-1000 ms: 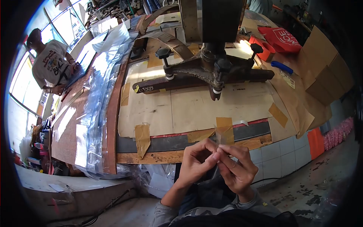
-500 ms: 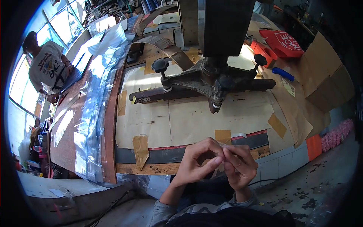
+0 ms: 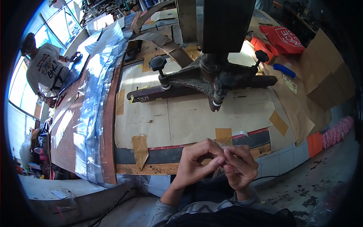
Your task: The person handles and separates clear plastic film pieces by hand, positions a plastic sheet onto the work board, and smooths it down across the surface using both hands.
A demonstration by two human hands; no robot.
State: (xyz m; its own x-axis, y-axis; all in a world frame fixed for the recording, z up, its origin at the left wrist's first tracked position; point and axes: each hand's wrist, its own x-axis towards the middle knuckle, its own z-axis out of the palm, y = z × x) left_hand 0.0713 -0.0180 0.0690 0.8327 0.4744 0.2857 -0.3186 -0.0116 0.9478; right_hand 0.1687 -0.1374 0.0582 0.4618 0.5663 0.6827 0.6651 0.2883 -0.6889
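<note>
My left hand [image 3: 198,160] and my right hand [image 3: 241,166] meet fingertip to fingertip just past the front edge of the workbench [image 3: 151,169]. Both are closed in a pinch. Whatever lies between the fingertips is too small or too hidden to name. Behind them, a strip of brown tape [image 3: 224,136] and a small white curled strip [image 3: 240,133] lie at the board's front edge. A black press head with a dark metal bar [image 3: 181,90] and black knobs stands over the pale board [image 3: 189,121].
Clear plastic sheeting [image 3: 94,94] covers the left table, where another person [image 3: 47,68] stands. At right are a red bag [image 3: 283,41], a blue-handled tool [image 3: 283,71] and an open cardboard box [image 3: 329,72]. Brown tape [image 3: 140,151] hangs over the front edge.
My hands stay pinched together almost in place. The other person's one hand has risen and moved outward over the left table. The view has shifted slightly.
</note>
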